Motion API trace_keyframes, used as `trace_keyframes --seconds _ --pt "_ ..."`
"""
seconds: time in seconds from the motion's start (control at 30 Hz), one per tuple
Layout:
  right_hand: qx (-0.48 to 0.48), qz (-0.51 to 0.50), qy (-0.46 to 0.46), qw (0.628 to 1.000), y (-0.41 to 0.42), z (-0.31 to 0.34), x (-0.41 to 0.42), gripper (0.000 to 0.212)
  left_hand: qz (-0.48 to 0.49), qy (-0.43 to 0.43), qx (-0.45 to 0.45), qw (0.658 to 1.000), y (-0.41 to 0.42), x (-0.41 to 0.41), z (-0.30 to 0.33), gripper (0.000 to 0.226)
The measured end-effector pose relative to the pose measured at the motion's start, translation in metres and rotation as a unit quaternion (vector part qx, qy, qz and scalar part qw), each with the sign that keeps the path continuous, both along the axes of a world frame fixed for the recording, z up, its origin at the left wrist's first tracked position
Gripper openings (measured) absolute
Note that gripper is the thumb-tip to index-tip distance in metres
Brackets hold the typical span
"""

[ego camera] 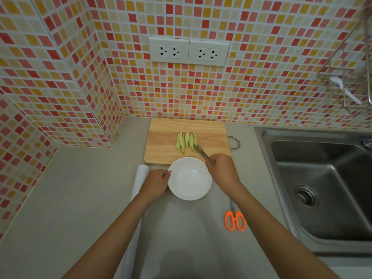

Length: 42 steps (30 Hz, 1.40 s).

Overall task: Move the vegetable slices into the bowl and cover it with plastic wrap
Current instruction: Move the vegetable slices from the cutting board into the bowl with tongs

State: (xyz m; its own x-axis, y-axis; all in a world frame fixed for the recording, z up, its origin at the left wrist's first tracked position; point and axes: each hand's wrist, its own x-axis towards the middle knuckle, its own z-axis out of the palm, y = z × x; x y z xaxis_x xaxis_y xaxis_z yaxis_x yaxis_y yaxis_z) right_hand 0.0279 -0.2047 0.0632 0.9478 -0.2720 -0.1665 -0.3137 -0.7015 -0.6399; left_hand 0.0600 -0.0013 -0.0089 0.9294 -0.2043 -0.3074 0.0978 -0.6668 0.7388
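Several pale green vegetable slices point(186, 141) lie side by side on a wooden cutting board point(167, 141) at the back of the counter. A white bowl point(189, 179) with nothing in it stands just in front of the board. My left hand point(157, 183) grips the bowl's left rim. My right hand point(222, 171) holds metal tongs point(203, 153), whose tips touch the rightmost slice. A roll of plastic wrap point(138, 184) lies left of the bowl, partly under my left forearm.
Orange-handled scissors point(235, 219) lie on the grey counter to the right of the bowl. A steel sink point(322, 178) fills the right side. Tiled walls with two sockets point(189, 51) close the back and left. A wire rack point(346, 77) hangs at upper right.
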Motion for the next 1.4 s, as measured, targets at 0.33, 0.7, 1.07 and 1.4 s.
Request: trace_keyframes --seconds 0.33,0.7,1.07,1.4 --pt "-0.073 0.060 0.094 0.991 0.011 -0.014 -0.063 0.034 0.001 0.008 0.009 1.000 0.000 0.000 0.001 0.043" --pt "-0.060 -0.021 0.048 0.997 0.002 -0.020 0.067 0.034 -0.001 0.008 0.016 1.000 -0.001 0.001 -0.001 0.043" --pt "-0.023 -0.064 0.047 0.997 -0.008 -0.035 0.079 0.036 -0.005 0.008 0.017 1.000 -0.001 0.001 -0.001 0.042" --pt "0.070 -0.025 0.017 0.997 0.003 -0.007 -0.048 0.031 0.000 0.014 0.010 1.000 -0.001 -0.001 0.003 0.041"
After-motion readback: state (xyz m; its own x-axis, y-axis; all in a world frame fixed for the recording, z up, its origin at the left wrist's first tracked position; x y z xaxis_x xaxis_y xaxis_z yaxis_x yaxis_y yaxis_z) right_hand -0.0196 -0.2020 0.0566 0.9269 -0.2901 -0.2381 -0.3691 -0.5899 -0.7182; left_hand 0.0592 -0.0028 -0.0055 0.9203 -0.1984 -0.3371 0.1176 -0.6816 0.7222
